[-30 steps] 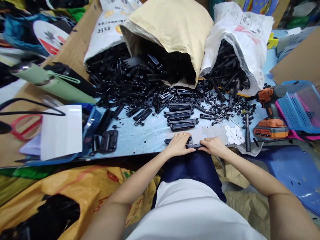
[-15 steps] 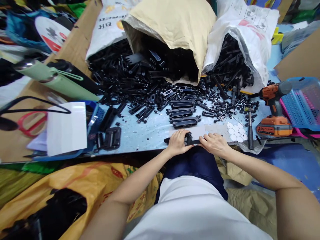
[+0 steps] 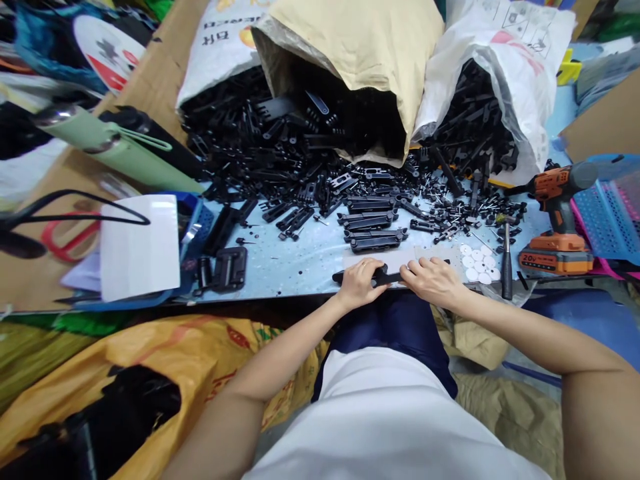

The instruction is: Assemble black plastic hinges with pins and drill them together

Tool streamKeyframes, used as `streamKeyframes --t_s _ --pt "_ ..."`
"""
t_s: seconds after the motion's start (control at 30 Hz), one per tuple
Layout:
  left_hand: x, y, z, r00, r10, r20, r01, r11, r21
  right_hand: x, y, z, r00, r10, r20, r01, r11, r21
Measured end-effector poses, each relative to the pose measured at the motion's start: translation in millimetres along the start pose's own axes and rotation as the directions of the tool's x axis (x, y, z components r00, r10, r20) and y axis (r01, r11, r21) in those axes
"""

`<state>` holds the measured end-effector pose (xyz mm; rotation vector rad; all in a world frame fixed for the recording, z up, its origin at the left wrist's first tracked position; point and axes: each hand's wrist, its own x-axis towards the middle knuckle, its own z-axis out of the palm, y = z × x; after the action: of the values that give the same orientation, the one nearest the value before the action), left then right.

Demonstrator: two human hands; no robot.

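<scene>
At the table's front edge, my left hand point(image 3: 361, 283) is closed around a long black plastic part point(image 3: 391, 277). My right hand point(image 3: 431, 282) grips the same part farther right, its fingers wrapped over the top. Between the two hands a stretch of the part shows; the rest is partly hidden under my fingers. Just beyond lie several assembled black folding pieces point(image 3: 375, 239) in a stacked row. Several white round discs point(image 3: 480, 264) rest to the right of my right hand.
A hammer point(image 3: 507, 267) and an orange cordless drill point(image 3: 557, 220) stand at the right. Black parts spill from a beige sack point(image 3: 360, 47) and a white sack point(image 3: 537, 87). Leftward are red scissors point(image 3: 70, 237), a green bottle point(image 3: 130, 163) and a blue basket point(image 3: 203, 227).
The view has shifted slightly, so the table's things appear a little farther right. Both hands keep their hold on the black part, with little visible movement.
</scene>
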<state>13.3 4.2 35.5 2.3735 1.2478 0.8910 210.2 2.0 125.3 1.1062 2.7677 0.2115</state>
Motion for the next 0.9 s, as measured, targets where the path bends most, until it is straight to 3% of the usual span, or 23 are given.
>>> streamKeyframes --t_s 0.2,0.33,0.43,0.5,0.53,0.57,0.6,0.63,0.67,0.7,0.73,0.77,0.9 --pt "4 -1 -0.4 0.999 -0.020 0.050 0.021 1.000 -0.008 8 20 -5 0.979 -0.202 0.033 0.202 0.979 -0.001" --pt "5 7 5.5 0.993 -0.070 0.099 0.069 0.997 0.015 4 22 4 0.994 -0.105 0.033 0.106 0.994 0.001" --pt "8 10 5.0 0.990 -0.025 0.136 0.027 1.000 -0.014 -6 23 26 0.999 -0.040 -0.004 0.040 0.998 0.043" --pt "17 -1 -3.0 0.995 -0.075 0.064 0.076 0.997 -0.026 -14 29 43 0.998 -0.039 -0.053 0.044 0.996 0.084" --pt "24 -10 -9.4 0.986 -0.166 -0.009 0.166 0.986 -0.019 -19 33 50 0.996 -0.044 -0.077 0.052 0.994 0.101" --pt "32 -23 -16.8 0.952 -0.293 -0.091 0.294 0.956 -0.012 -22 37 56 0.994 -0.047 -0.095 0.058 0.991 0.118" --pt "41 -37 -24.6 0.876 -0.448 -0.178 0.455 0.891 -0.006 -26 41 61 0.993 -0.047 -0.105 0.061 0.989 0.135" --pt "51 -52 -31.9 0.771 -0.586 -0.247 0.607 0.795 0.008 -28 44 64 0.994 -0.042 -0.104 0.058 0.986 0.155" --pt "59 -66 -38.2 0.667 -0.688 -0.284 0.724 0.689 0.033 -29 47 66 0.995 -0.033 -0.096 0.049 0.983 0.176" --pt "67 -78 -43.0 0.601 -0.750 -0.276 0.789 0.611 0.060 -29 51 66 0.996 -0.013 -0.086 0.030 0.980 0.198" --pt "73 -88 -46.3 0.568 -0.782 -0.257 0.820 0.565 0.091 -27 55 66 0.997 0.020 -0.078 -0.003 0.976 0.217" --pt "76 -95 -48.3 0.565 -0.793 -0.229 0.825 0.551 0.125 -22 60 66 0.995 0.071 -0.074 -0.052 0.972 0.231" --pt "71 -96 -50.8 0.647 -0.739 -0.187 0.763 0.627 0.159 11 92 65 0.922 0.376 -0.090 -0.347 0.908 0.236"
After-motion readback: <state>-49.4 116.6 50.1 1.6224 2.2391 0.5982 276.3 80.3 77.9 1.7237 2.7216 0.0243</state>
